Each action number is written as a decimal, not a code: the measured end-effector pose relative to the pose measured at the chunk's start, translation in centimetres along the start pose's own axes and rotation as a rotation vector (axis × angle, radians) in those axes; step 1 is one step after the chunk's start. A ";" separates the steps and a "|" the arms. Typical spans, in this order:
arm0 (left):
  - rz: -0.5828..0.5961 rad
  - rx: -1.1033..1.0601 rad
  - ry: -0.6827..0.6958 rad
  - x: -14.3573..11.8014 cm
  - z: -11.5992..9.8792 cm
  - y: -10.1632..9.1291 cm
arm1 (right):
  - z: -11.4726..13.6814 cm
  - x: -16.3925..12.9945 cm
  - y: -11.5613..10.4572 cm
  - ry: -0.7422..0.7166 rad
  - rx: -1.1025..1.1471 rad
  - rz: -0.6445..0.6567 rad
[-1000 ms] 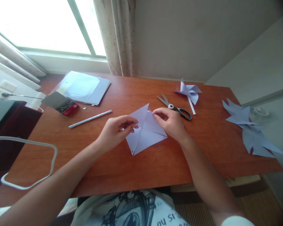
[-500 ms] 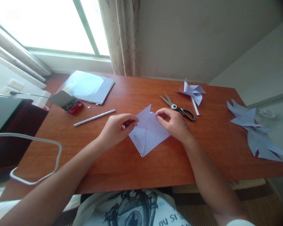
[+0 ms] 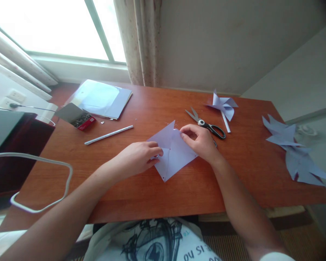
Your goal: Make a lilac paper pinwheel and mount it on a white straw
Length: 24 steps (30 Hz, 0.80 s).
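Note:
A pale square paper (image 3: pixel 176 156), slit from its corners and marked with small dark dots, lies on the table before me. My left hand (image 3: pixel 145 154) rests over its left part. Thumb and fingers close around a small shiny metal pin (image 3: pixel 157 156), mostly hidden by the fingertips. At the paper's upper right edge, my right hand (image 3: pixel 197 139) pinches the sheet between thumb and index finger. Just behind that hand lie scissors (image 3: pixel 205 124) with black handles and parted blades. A rolled paper stick (image 3: pixel 108 135) is left of the paper.
A finished paper pinwheel (image 3: pixel 222 106) on a white stick lies at the back right. Several cut paper sheets (image 3: pixel 299 163) overlap at the right edge. Back left are a folder of paper (image 3: pixel 103 98) and an opened small box (image 3: pixel 83 119). A white cable (image 3: pixel 67 177) loops at left.
My left hand has come down and slightly right, from the paper's left corner onto the small metal pin lying on it. My right hand keeps its pinch on the paper.

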<state>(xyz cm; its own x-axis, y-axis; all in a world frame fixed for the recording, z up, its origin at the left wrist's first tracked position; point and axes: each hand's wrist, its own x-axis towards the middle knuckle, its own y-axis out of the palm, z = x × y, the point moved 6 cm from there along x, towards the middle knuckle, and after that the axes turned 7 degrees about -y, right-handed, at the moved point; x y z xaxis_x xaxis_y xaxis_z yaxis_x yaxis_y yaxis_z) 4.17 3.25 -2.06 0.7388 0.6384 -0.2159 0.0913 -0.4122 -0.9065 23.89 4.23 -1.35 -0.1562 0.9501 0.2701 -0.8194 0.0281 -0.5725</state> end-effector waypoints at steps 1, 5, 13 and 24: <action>0.004 0.010 0.002 0.0 0.0 0.1 | 0.0 0.0 0.0 -0.003 0.001 0.000; 0.009 0.024 0.008 0.0 0.2 0.3 | 0.2 0.1 -0.1 -0.010 -0.006 -0.004; -0.003 -0.012 0.063 0.0 -0.2 0.3 | 0.1 0.1 -0.2 -0.011 -0.011 -0.006; -0.292 -0.620 0.089 -0.3 0.2 -2.0 | 0.3 0.1 -0.2 -0.010 -0.010 0.001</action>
<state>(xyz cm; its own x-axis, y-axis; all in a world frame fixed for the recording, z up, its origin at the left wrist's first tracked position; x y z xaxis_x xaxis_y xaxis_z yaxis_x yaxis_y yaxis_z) 3.62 4.01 -0.26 0.6757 0.7347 0.0601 0.6400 -0.5443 -0.5424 23.85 4.22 -1.03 -0.1621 0.9469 0.2776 -0.8139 0.0307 -0.5803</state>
